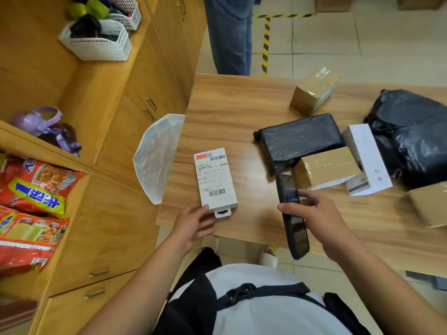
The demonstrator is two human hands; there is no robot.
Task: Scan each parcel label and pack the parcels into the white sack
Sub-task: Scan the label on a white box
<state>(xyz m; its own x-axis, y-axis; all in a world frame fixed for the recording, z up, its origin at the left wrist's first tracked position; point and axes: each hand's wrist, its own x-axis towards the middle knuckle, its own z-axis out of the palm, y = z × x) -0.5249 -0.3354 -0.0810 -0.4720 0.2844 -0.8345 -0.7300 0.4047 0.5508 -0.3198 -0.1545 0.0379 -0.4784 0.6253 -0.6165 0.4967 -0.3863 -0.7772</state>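
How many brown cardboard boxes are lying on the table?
3: the far box standing alone at the back, the middle box beside the flat black parcel, the right box cut by the picture's edge. The big black bag may hide more.

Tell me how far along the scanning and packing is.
Done: nothing visibly packed; the white sack gapes at the left edge of the table. In hand: the left hand touches the labelled white parcel; the right hand holds the scanner beside it. Left: black wrapped parcel, brown box, white box, big black bag, far brown box and right-edge brown box.
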